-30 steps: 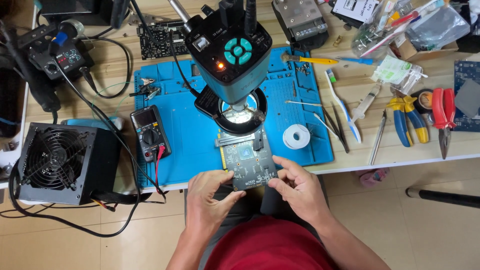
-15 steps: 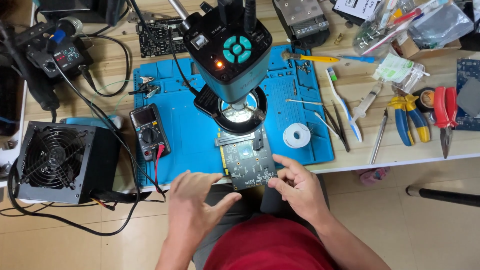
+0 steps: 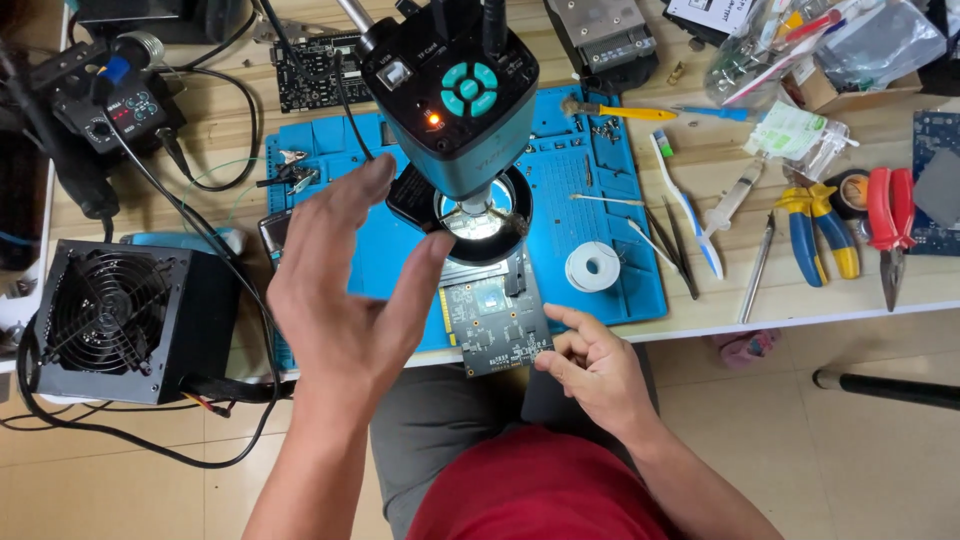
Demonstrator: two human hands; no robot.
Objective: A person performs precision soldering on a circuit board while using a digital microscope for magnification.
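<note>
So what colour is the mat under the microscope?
Blue; the mat shows best in the head view.

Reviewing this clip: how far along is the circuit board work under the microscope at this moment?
Set up: the circuit board lies on the blue mat beneath the lit microscope, half over the desk edge. In hand: the right hand steadies its near corner; the left hand is raised, open, holding nothing. Left: no tool is picked up; tweezers and solder spool lie untouched.
</note>
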